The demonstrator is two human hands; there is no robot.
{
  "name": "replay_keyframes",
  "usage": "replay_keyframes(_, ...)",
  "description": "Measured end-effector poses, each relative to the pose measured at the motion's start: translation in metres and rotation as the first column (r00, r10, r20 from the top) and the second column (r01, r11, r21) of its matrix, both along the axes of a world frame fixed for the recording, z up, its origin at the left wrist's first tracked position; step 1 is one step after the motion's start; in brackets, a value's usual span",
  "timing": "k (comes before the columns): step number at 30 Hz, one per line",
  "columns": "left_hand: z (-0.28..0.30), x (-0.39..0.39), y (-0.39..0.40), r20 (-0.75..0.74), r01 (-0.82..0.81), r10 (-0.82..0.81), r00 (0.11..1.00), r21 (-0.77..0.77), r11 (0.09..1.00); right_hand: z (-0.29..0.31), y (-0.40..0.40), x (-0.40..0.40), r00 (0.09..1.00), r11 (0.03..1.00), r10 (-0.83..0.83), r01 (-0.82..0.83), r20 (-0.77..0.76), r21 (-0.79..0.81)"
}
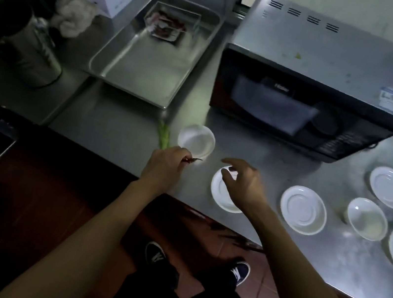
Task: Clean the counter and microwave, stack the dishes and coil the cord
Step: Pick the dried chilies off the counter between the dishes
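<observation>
Both bare forearms stretched forward from the lower edge, converging toward the front of the microwave [302, 99]. Left hand [165, 167] in front of and left of the microwave, knuckles up, fingers [181, 154] curled and pinching a thin dark red sliver. Right hand [244, 183] just right of it, before the microwave door, palm down, fingers spread, loosely bent, holding nothing.

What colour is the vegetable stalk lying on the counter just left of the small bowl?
Green, pale in this dim light; the stalk shows in the head view, the only one.
</observation>
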State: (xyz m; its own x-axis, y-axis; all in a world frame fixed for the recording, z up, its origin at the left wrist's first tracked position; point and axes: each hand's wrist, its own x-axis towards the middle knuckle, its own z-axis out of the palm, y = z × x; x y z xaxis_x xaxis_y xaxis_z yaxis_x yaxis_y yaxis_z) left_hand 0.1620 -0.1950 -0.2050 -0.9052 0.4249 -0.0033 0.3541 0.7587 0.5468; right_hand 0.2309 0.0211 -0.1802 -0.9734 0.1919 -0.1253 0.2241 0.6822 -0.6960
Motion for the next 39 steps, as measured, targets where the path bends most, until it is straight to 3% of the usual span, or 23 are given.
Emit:
replay_keyframes(9,0.010,-0.027,-0.099,-0.029,-0.097,0.098,0.995,0.050,0.994,0.005,-0.097,-0.030,0.991,0.988,0.135,-0.134,-0.012,0.075)
replay_keyframes(21,0.011,-0.070,-0.151,0.036,-0.239,0.236,0.971,0.086,0.967,-0.008,-0.141,-0.118,0.971,0.971,0.240,-0.240,-0.017,0.018)
replay_keyframes(27,0.026,-0.142,-0.150,0.079,-0.201,0.201,0.976,-0.007,0.979,-0.005,-0.132,-0.188,0.974,0.974,0.218,-0.221,-0.054,-0.050)
replay_keyframes(39,0.027,-0.255,-0.095,-0.012,-0.118,0.118,0.993,0.012,0.993,-0.003,-0.108,-0.282,0.987,0.987,0.159,-0.159,-0.022,-0.033)
